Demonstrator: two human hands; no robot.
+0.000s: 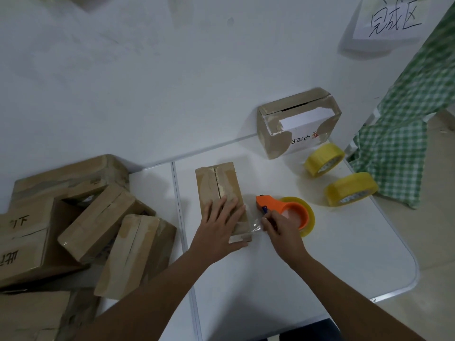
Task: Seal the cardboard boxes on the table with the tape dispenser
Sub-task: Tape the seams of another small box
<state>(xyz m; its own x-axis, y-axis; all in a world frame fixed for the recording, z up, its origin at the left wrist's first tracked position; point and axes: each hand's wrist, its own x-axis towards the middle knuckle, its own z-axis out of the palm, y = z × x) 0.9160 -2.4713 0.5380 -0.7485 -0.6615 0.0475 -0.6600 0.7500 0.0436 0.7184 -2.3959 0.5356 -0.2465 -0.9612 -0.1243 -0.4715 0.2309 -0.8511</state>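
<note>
Left hand (219, 227) flat on box (220, 190); right hand (278, 230) seemingly pinches tape (256, 227).

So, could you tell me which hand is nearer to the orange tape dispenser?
The right. The right hand pinches the clear tape end right beside the orange tape dispenser, at its near side. The left hand rests flat on the cardboard box, to the dispenser's left.

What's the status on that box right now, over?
Left hand flat on box. Right hand pinching tape end beside orange dispenser. Seam untaped. Nothing blocking.
</note>
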